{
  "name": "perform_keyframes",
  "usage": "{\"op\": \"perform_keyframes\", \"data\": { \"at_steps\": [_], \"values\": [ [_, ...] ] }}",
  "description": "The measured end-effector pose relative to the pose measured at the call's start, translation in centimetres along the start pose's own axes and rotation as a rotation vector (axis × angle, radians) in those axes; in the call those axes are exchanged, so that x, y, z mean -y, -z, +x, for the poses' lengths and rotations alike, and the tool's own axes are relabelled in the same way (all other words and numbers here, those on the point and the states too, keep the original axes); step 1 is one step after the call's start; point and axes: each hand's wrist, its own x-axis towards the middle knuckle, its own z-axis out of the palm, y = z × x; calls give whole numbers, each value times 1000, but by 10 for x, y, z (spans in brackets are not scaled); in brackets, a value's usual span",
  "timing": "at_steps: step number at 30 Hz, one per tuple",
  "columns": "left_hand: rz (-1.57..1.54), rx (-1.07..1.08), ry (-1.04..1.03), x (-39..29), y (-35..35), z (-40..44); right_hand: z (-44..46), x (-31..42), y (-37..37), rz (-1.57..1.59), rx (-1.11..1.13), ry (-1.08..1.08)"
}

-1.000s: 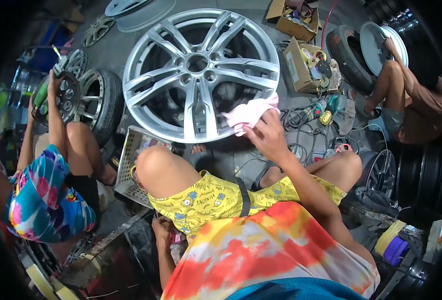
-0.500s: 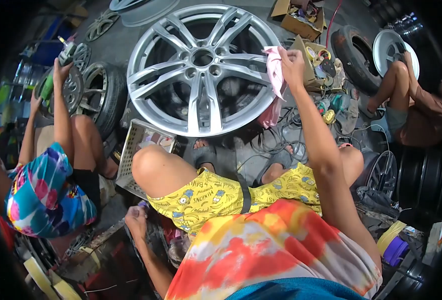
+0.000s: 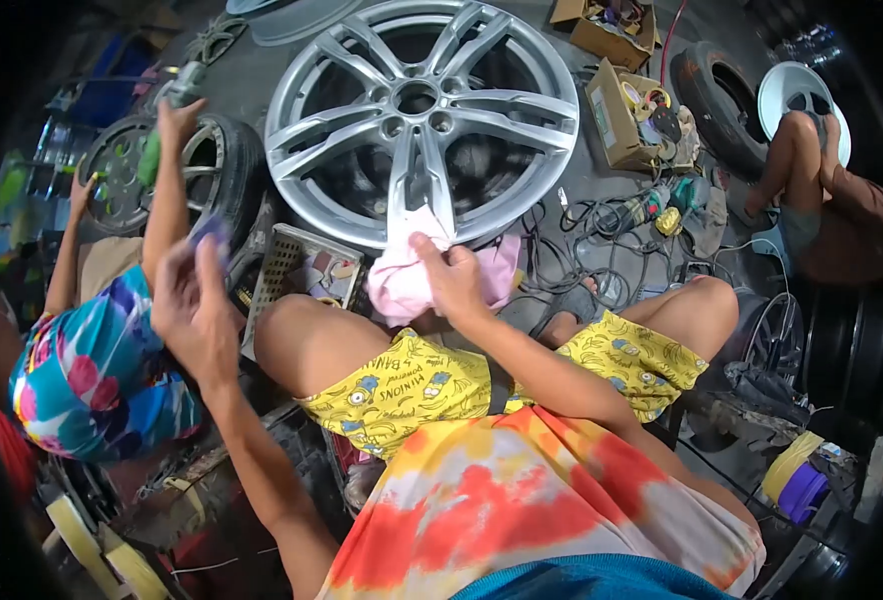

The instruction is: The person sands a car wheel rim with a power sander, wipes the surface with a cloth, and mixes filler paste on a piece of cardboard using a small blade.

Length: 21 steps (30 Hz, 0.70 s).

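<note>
In front of my knees lies a large silver alloy wheel rim (image 3: 429, 178) with twin spokes. My right hand (image 3: 452, 282) is closed on a pink cloth (image 3: 399, 284), which bunches against the near edge of the rim at the bottom spoke; part of it hangs to the right of my fingers. Raised to the left of the rim, my left hand (image 3: 194, 310) is smeared by motion. A small purple piece (image 3: 211, 233) shows at its fingertips, too blurred to name exactly.
A plastic crate (image 3: 267, 305) with discs stands by my left knee. Cardboard boxes (image 3: 612, 125), a power tool (image 3: 634, 210) and tangled cables (image 3: 587, 250) are to the right. A co-worker on the left holds a green tool (image 3: 150, 158); another person sits far right.
My right hand has brought the pink cloth from the rim's right edge to its near edge. My left hand has risen from beside my thigh with the purple piece.
</note>
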Motion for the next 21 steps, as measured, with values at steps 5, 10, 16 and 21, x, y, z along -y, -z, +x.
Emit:
{"op": "perform_keyframes", "data": {
  "at_steps": [5, 10, 16, 21],
  "values": [
    [192, 233, -511, -59, -68, 36, 23, 27, 87, -269, -380, 253],
    [96, 177, -565, -88, -100, 66, 24, 76, 94, -876, 42, 861],
    [24, 92, -154, -55, -87, 73, 37, 57, -8, -1057, 599, 1108],
    [-267, -181, -207, 12, -57, 108, 61, 37, -114, -1077, 469, 1041]
  ]
}}
